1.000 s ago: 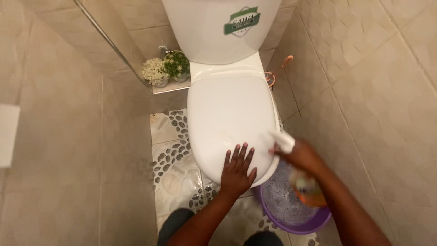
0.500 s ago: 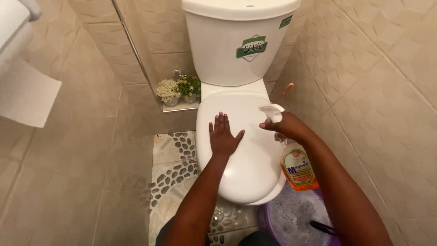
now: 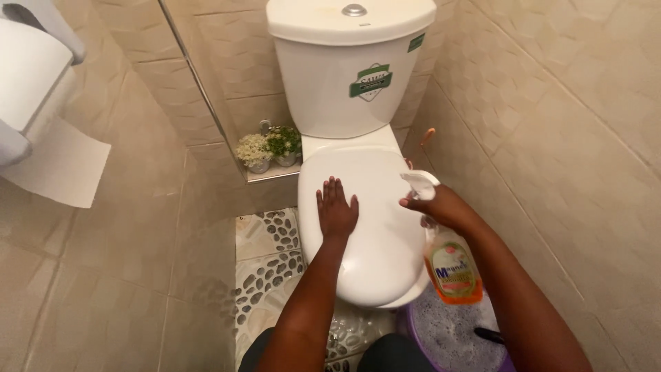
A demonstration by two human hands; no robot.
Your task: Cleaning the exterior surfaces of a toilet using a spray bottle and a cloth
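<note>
My left hand (image 3: 337, 207) lies flat, fingers spread, on the closed white toilet lid (image 3: 375, 234), near its left side. My right hand (image 3: 441, 205) grips the neck of a spray bottle (image 3: 451, 269) with orange liquid and a white trigger head, held tilted over the lid's right edge, nozzle toward the lid. Behind the lid stands the white cistern (image 3: 344, 76) with a green sticker and a chrome flush button.
A purple basin (image 3: 454, 334) of foamy water sits on the pebble-patterned floor at bottom right. Two small flower pots (image 3: 268, 148) stand on a ledge left of the toilet. A paper roll holder (image 3: 34, 89) hangs on the left wall. Tiled walls close in on both sides.
The view has tilted up, showing the whole cistern. My left hand slid from the lid's front edge to its middle left. The spray bottle rose from above the basin to the lid's right side.
</note>
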